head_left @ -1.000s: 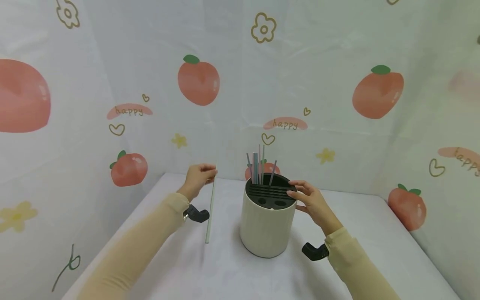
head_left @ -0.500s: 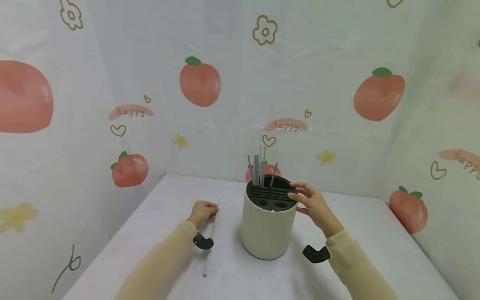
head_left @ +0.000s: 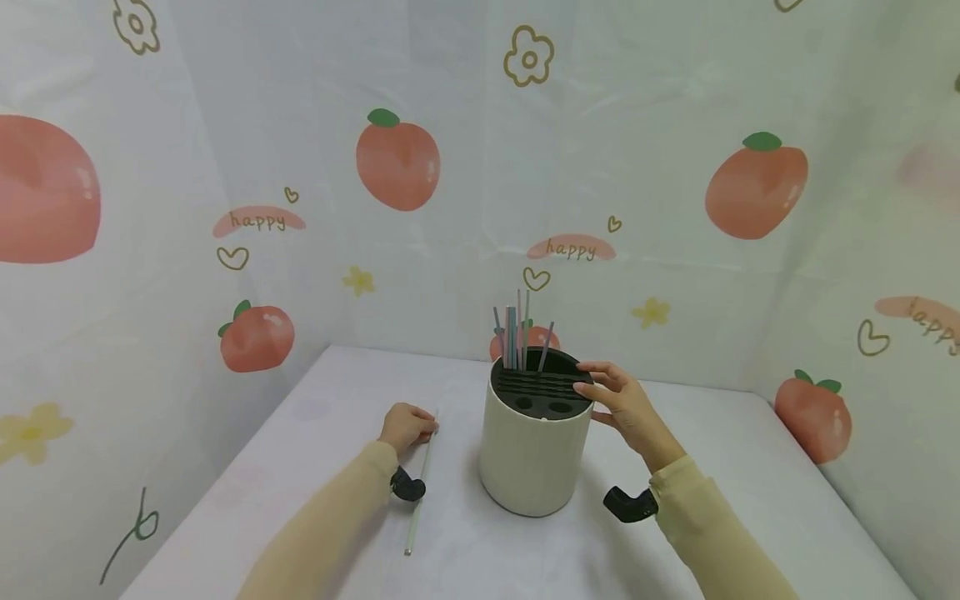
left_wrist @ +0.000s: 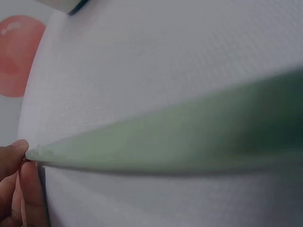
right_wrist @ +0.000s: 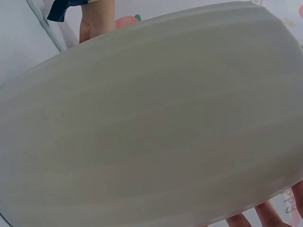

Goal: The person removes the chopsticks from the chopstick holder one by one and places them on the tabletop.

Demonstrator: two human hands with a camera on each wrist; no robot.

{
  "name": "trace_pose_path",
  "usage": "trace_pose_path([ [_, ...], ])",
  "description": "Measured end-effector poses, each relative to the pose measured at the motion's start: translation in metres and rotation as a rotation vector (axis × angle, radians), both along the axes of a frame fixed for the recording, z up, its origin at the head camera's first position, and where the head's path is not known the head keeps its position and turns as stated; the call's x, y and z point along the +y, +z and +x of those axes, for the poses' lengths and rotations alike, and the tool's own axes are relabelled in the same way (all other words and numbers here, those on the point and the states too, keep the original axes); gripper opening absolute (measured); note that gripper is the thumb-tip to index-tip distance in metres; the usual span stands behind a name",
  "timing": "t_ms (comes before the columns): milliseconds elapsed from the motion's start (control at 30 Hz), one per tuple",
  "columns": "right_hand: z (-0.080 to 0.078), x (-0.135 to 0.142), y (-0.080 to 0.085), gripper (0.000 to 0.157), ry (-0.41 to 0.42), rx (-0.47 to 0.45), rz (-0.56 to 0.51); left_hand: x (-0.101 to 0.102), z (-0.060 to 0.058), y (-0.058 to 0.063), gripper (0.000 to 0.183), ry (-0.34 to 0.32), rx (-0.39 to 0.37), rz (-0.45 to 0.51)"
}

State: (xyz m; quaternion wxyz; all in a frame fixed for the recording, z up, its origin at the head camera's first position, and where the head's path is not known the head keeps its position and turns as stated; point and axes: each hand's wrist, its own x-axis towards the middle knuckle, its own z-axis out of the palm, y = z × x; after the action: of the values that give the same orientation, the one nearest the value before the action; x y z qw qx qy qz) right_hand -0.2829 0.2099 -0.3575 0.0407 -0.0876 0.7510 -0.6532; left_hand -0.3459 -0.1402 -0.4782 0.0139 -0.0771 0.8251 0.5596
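My left hand [head_left: 407,427] pinches the far end of a pale green drinking straw [head_left: 415,521], left of the utensil holder. In the left wrist view the straw [left_wrist: 156,146] runs blurred past the camera to the thumb and fingertips [left_wrist: 18,147]. The straw slants low over the table; whether its whole length touches is hard to tell. A cream round utensil holder [head_left: 532,467] stands upright with a black slotted top [head_left: 543,387]. My right hand [head_left: 626,412] grips its right rim, fingers spread over the edge and outer wall. Its wall [right_wrist: 156,123] fills the right wrist view.
Several thin coloured straws [head_left: 512,337] stand in the holder's back compartment. The top also has narrow slots and two round holes. Beneath lies a white-covered table [head_left: 697,500]. A peach-print curtain [head_left: 465,258] hangs behind and at both sides.
My left hand has lowered and come nearer with the straw, from upright above the table to lying low. In the last half second it barely moves. My right hand stays on the holder.
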Motion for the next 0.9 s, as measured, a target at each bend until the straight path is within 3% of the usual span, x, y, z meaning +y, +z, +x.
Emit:
trace_pose_path([
  [167, -0.001, 0.0, -0.001, 0.05, 0.008, -0.001, 0.006, 0.001, -0.001, -0.002, 0.011, 0.007, 0.013, -0.078],
  [500, 0.0, 0.001, 0.001, 0.051, 0.008, 0.006, 0.024, 0.002, -0.005, -0.004, 0.011, 0.007, 0.019, -0.101],
  [733, 0.0, 0.0, 0.001, 0.051, 0.008, 0.007, 0.022, -0.004, -0.004, -0.001, 0.015, 0.008, 0.001, -0.001],
  [900, 0.0, 0.001, 0.001, 0.051, 0.01, -0.002, 0.022, -0.002, -0.002, 0.014, 0.025, -0.012, 0.043, 0.107],
])
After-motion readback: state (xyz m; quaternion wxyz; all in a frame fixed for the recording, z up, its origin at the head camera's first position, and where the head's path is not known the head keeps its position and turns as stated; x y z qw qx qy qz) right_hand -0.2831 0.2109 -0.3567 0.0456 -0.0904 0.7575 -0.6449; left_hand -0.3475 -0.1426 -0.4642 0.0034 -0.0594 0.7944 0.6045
